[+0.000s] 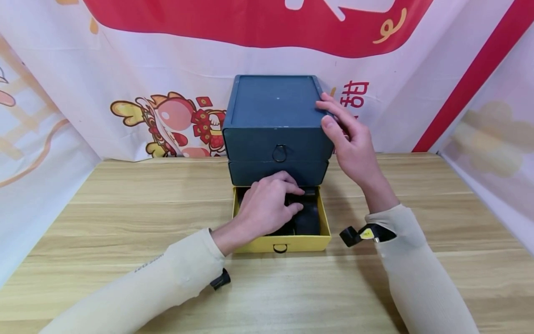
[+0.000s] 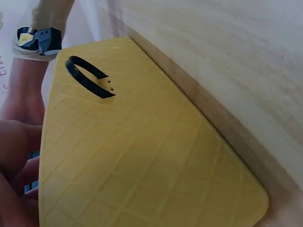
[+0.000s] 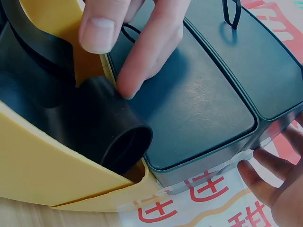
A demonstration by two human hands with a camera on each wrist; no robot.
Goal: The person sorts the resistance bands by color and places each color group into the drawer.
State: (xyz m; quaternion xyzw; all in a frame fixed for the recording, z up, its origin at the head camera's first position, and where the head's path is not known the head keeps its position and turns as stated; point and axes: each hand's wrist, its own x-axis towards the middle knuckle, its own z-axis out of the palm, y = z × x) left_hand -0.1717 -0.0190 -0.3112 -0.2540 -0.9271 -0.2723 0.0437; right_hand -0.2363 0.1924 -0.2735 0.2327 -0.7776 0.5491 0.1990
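Observation:
A blue two-drawer box (image 1: 271,109) stands on top of a pulled-out yellow drawer (image 1: 256,245) that has a black loop handle. Reaching over the drawer's front, my left hand (image 1: 269,204) is inside it with thumb and forefinger apart. In the right wrist view its fingertips hover right at a black tubular piece (image 3: 106,118) with a round open end, like a pipe fitting. Another curved black piece (image 3: 40,47) lies beside that one. My right hand (image 1: 352,141) rests on the blue box's upper right edge, fingers extended along its side.
The stack stands on a wood-grain table (image 1: 167,195) near its back edge. Behind it hangs a printed white and red cloth (image 1: 187,46). Small black cameras are strapped to both wrists, and the right one (image 1: 352,235) sticks out beside the drawer.

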